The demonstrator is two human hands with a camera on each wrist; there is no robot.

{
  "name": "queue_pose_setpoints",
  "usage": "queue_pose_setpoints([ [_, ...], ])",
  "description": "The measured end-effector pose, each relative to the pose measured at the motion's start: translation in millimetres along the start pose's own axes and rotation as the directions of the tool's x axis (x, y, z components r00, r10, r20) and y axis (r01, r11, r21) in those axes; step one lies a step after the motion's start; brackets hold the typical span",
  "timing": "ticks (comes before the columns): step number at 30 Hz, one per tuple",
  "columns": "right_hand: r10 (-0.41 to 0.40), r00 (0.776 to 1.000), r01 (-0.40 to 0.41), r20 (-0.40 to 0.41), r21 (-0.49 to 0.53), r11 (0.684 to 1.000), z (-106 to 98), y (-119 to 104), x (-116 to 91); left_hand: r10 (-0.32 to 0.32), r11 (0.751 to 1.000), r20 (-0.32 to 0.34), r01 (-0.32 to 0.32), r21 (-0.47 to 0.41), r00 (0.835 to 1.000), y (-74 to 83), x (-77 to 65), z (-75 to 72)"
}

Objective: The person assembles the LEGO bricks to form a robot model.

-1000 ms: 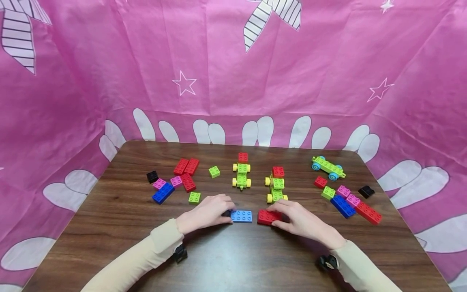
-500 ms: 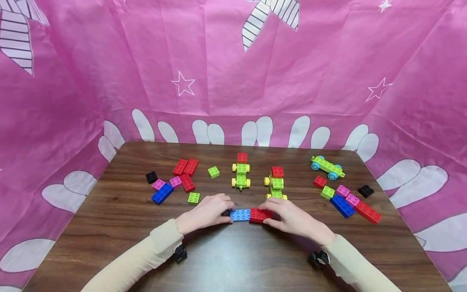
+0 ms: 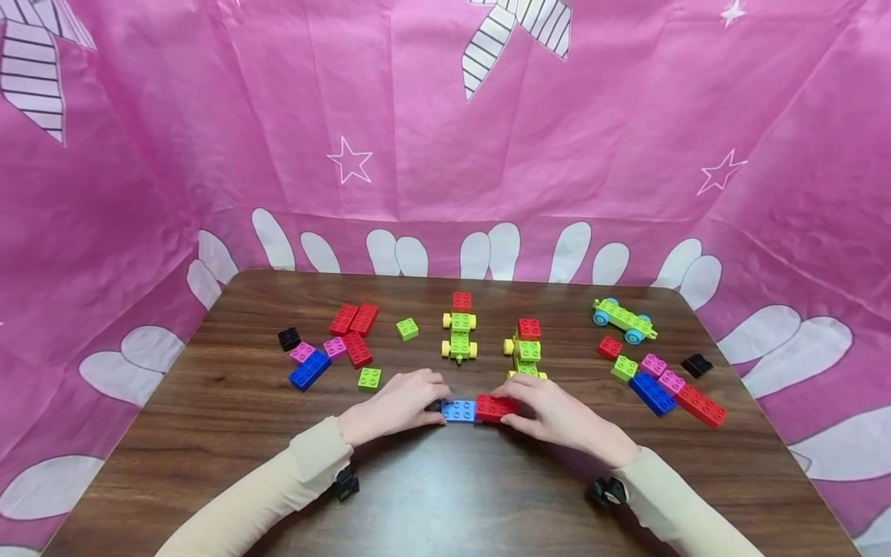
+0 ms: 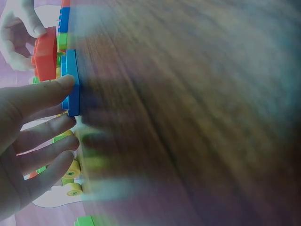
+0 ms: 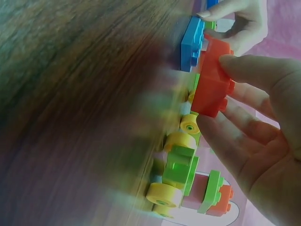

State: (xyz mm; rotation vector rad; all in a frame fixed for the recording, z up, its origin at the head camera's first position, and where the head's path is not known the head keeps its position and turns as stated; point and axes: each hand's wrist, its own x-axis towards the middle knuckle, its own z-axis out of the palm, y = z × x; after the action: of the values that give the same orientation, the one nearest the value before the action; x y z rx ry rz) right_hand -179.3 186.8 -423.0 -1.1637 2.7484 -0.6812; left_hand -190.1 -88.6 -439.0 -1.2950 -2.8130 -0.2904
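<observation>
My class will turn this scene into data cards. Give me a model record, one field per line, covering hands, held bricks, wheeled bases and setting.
Left hand: pinches the light blue brick
Right hand: holds the red brick, studs up
Brick relation: red brick sits higher, at the light blue brick's right end; contact unclear
Yellow-wheeled bases: two, beyond the held bricks
Blue-wheeled base: far right, bare studs showing
Black bricks: two, one toward each side
Table: dark, wood-grained
Backdrop: pink, patterned

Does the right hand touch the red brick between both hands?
Touching. The right wrist view shows it: the right hand has its thumb on the red brick.
</observation>
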Motion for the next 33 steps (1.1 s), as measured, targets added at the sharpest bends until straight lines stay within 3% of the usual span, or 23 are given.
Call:
queue_pose_setpoints([
  [5,0.018,1.0,-0.018,0.007,0.003,1.0,2.6,-0.5,3.2,-0.001,1.0,-0.002,0.001,0.002,1.0,0.1,0.3,0.2],
  [15,-0.018,0.999,0.017,-0.031,-0.019,1.0,8.3,0.5,6.7,0.011,0.998,-0.087,-0.005,0.066,0.996,-0.5,-0.5,4.0],
  [33,-0.017,0.999,0.017,-0.027,-0.019,1.0,11.1,-1.1,12.4,0.004,0.997,-0.093,0.003,0.076,0.996,-0.6,4.1,4.0],
])
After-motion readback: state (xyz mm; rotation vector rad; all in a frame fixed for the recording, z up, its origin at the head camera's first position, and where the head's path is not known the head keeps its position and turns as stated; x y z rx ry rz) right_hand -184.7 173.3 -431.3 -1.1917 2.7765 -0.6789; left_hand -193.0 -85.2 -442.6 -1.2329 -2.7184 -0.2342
